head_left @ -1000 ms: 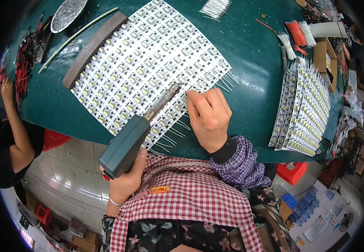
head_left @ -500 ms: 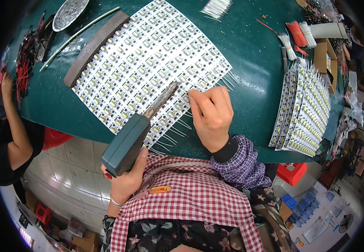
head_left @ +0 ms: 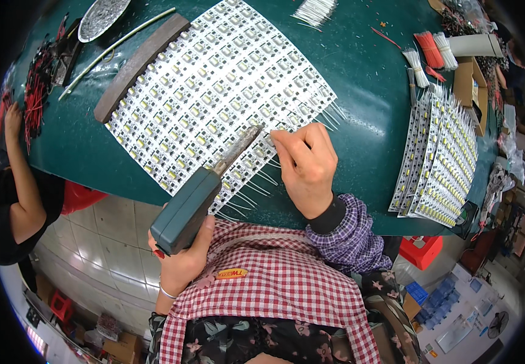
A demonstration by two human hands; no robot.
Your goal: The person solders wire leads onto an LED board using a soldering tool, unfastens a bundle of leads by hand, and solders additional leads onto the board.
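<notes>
The left hand grips a dark-green, plastic-bodied soldering gun; a slip could burn the nearby right hand, pinched closed, contents hidden, or scorch the white, LED-dotted circuit board on the green table.

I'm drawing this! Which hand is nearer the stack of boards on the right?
Right. The right hand is left of the stack, by the big board; the left hand is farther left, holding the green tool.
</notes>
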